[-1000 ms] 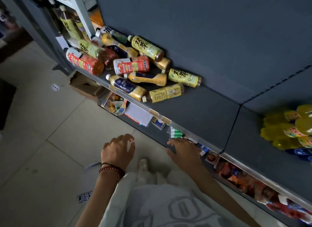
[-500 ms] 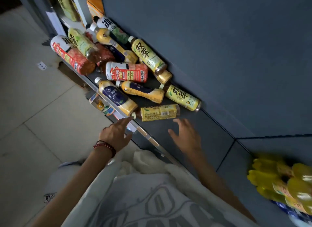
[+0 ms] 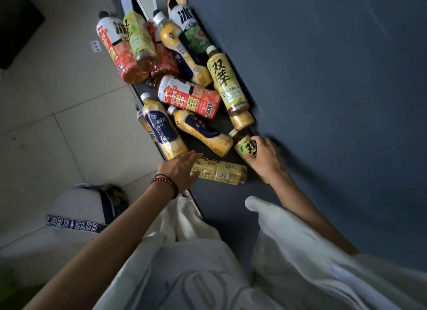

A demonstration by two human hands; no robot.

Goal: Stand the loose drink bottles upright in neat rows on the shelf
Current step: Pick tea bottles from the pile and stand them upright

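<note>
On the shelf (image 3: 226,212), a yellow bottle (image 3: 219,172) lies flat, its length running front to back. Left hand (image 3: 179,170), fingers straight, covers its front end; right hand (image 3: 268,159), just past its far end, curls round a green bottle (image 3: 242,145).

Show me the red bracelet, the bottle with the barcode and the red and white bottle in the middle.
red bracelet (image 3: 166,182), head view, on its beads.
barcode bottle (image 3: 215,170), head view, on its yellow label.
red and white bottle (image 3: 189,97), head view, on its label.
</note>
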